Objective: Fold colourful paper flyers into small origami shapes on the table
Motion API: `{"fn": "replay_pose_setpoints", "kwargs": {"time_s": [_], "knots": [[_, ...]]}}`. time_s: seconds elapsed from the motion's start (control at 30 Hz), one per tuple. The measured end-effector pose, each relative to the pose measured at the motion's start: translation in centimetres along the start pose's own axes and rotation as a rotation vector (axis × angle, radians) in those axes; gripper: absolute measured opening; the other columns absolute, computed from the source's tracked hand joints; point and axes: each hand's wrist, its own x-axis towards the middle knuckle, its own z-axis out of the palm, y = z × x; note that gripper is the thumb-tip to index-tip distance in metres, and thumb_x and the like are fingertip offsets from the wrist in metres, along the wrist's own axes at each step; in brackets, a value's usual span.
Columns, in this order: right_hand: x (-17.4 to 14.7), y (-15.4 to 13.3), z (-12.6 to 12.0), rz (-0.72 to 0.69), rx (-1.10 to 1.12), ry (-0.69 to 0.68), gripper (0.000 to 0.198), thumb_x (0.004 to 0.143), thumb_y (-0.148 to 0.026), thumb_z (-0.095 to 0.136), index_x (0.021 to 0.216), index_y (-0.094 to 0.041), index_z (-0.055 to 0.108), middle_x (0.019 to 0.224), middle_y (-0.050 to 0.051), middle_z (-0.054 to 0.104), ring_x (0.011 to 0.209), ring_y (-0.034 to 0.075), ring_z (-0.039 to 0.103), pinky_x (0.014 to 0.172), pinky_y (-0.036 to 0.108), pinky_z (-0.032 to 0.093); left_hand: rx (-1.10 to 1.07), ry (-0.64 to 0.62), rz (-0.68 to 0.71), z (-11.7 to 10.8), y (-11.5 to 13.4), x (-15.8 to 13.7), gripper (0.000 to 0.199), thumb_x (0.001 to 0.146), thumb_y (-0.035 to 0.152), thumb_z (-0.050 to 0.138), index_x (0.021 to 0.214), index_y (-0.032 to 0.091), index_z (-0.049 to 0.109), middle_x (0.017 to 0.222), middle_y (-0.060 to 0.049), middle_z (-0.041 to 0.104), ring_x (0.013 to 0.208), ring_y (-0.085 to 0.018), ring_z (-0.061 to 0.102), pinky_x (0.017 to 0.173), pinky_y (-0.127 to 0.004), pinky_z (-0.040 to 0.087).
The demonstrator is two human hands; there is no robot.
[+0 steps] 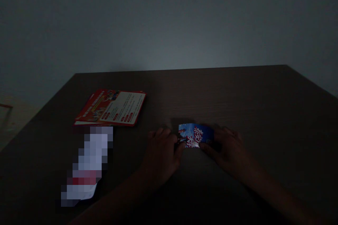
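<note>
Between my two hands is a small glossy blue printed card or leaflet (188,134) with white-and-red lettering and a picture on its left part. It curves slightly and stands a little raised over the dark table. My left hand (163,151) grips its left edge, thumb in front and the other fingers curled. At its right end my right hand (227,146) pinches it, with the thumb along the lower edge. Fingers behind the card are partly hidden, and the light is dim.
A stack of red and white printed sheets (113,109) lies at the left on the dark wooden table (224,91). Nearer me is a long pale item (89,161), blurred by pixels. A grey wall (190,24) rises behind the table's far edge.
</note>
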Motion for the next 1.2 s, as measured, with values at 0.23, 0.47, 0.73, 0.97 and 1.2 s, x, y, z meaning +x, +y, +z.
{"fn": "replay_pose_setpoints", "kwargs": {"time_s": [0.23,0.47,0.73,0.97,1.2], "knots": [[0.4,-0.6,-0.4,0.060,-0.084,-0.050,0.024,0.084,-0.038,0.057,0.071,-0.020,0.065,0.081,0.007,0.068,0.082,0.028,0.060,0.074,0.043,0.038,0.030,-0.019,-0.027,-0.2,0.2,0.4,0.016,0.085,0.030,0.056,0.078,0.017,0.062,0.086,-0.006,0.060,0.087,-0.025,0.053,0.075,-0.041,0.037],[-0.3,-1.3,-1.3,0.114,-0.095,0.082,0.029,0.080,-0.041,0.063,0.097,-0.017,0.062,0.076,0.005,0.067,0.072,0.024,0.062,0.068,0.039,0.044,0.021,-0.043,-0.046,-0.3,0.2,0.8,0.017,0.083,0.033,0.059,0.076,0.018,0.064,0.085,-0.006,0.062,0.088,-0.026,0.054,0.074,-0.041,0.037],[-2.2,-4.1,-0.3,-0.307,-0.120,-0.008,0.029,0.091,-0.024,0.047,0.117,-0.017,0.058,0.080,0.006,0.069,0.069,0.019,0.063,0.064,0.032,0.045,0.004,-0.032,-0.066,-0.2,0.1,1.0,0.016,0.081,0.032,0.061,0.075,0.019,0.065,0.085,-0.006,0.064,0.087,-0.027,0.055,0.075,-0.044,0.037],[-1.6,-4.3,0.9,-0.331,-0.211,-0.077,0.031,0.089,-0.023,0.052,0.117,-0.015,0.061,0.077,0.006,0.070,0.066,0.020,0.064,0.059,0.032,0.043,-0.018,-0.019,-0.064,-0.2,0.2,0.9,0.016,0.081,0.032,0.061,0.074,0.018,0.064,0.083,-0.005,0.063,0.086,-0.026,0.055,0.076,-0.044,0.038],[-1.5,-4.3,0.7,-0.299,-0.192,-0.115,0.029,0.090,-0.024,0.051,0.116,-0.017,0.061,0.077,0.005,0.071,0.067,0.019,0.065,0.060,0.030,0.042,0.003,-0.011,-0.045,-0.1,0.1,0.9,0.017,0.082,0.033,0.060,0.075,0.018,0.063,0.084,-0.005,0.063,0.086,-0.026,0.055,0.076,-0.044,0.037]]}}
